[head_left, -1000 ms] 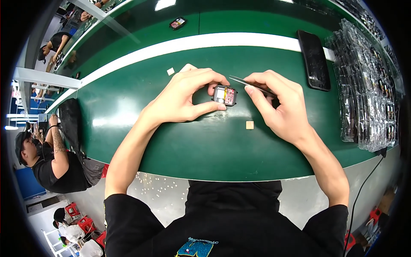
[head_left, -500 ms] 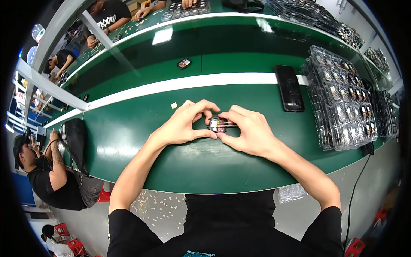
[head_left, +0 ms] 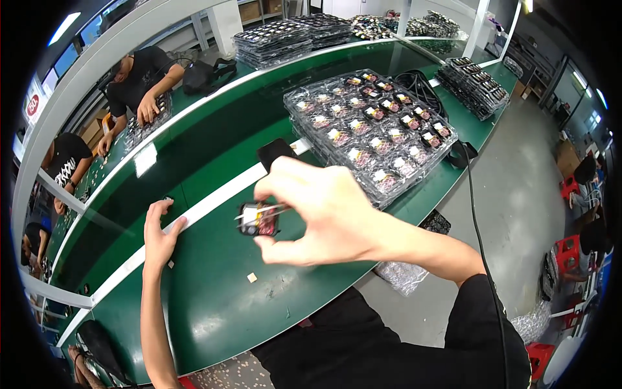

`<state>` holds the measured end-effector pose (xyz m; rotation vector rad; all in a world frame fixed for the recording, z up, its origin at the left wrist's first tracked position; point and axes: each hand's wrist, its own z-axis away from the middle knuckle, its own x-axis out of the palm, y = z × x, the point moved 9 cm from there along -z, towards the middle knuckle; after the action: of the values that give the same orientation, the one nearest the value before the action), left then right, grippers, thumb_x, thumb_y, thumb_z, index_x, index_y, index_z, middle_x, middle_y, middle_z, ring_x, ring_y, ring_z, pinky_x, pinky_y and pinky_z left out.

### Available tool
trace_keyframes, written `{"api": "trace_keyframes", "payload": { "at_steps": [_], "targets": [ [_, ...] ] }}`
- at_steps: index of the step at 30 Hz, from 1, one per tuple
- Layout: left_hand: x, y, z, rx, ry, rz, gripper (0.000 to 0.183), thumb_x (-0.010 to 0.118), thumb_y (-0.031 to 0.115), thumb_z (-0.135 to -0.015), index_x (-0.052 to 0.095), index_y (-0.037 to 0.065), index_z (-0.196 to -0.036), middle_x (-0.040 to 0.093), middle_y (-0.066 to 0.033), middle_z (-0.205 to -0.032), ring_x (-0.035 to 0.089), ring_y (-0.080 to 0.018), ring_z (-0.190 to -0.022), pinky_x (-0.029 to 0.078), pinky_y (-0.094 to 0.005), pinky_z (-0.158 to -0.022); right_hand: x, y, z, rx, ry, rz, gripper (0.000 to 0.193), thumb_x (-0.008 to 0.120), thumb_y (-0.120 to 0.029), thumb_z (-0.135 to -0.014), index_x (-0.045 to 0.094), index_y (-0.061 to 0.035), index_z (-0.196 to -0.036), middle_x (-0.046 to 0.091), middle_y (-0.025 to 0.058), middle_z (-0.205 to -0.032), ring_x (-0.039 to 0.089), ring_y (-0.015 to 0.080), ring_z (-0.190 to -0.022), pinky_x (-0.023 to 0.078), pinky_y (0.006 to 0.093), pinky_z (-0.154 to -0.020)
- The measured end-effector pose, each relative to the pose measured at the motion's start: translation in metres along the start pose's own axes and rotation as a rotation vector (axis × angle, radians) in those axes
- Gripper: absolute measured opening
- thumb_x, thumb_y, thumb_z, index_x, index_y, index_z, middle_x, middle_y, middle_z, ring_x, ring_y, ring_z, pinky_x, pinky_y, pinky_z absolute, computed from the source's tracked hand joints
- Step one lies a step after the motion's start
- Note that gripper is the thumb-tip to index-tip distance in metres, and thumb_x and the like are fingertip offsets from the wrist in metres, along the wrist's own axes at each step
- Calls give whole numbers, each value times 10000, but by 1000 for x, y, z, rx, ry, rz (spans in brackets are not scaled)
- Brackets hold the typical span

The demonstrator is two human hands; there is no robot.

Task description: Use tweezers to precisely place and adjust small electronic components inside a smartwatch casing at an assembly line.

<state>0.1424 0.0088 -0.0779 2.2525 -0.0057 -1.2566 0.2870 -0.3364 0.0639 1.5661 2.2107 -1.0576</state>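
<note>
Across a glossy dark-green tabletop (head_left: 220, 311), crossed by a long flat white strip (head_left: 223, 196), with a co-worker in a black shirt (head_left: 139, 78) bent over the far row. Pinched, as far as can be seen, between thumb and forefinger of the right hand (head_left: 330, 211), and apparently raised off the tabletop: a small black watch-shaped module with a red circuit board (head_left: 260, 223), insides facing up. Slanting over its face from the same fingers, thin grey metal tweezers (head_left: 272, 210) (whether gripping a part or merely parked there, impossible to tell). Beside the white strip, with fingers parted and nothing visible in them, the left hand (head_left: 161, 236). To the right, apart from the held module, a stack of clear plastic trays (head_left: 414, 176) filled with similar modules; near it, a black smartphone (head_left: 277, 151), partly hidden. Lying nearer the body, a small pale square chip (head_left: 252, 277). Looks like a one-handed carrying step, with the module midway between places. Calls next for a light, level pinch, keeping tweezer points off the exposed board.
</note>
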Motion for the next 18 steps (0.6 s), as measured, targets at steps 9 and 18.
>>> {"api": "trace_keyframes", "payload": {
  "at_steps": [9,18],
  "targets": [
    [29,-46,-29,-109,55,-239,413,735,178,-1060,641,72,-1448,689,-132,-1359,646,-356,-1286,535,-467,-1097,-148,155,-45,370,232,484,410,910,-339,-793,785,2,-983,766,91,-840,702,173,-775,567,337,-758],
    [37,51,-10,120,-64,-32,392,698,14,-1020,670,57,-1408,687,-156,-1324,631,-367,-1223,552,-454,-1034,-117,302,-65,692,-214,687,632,914,-523,-781,833,62,-1009,823,198,-911,816,267,-896,636,410,-871]
  ]
}}
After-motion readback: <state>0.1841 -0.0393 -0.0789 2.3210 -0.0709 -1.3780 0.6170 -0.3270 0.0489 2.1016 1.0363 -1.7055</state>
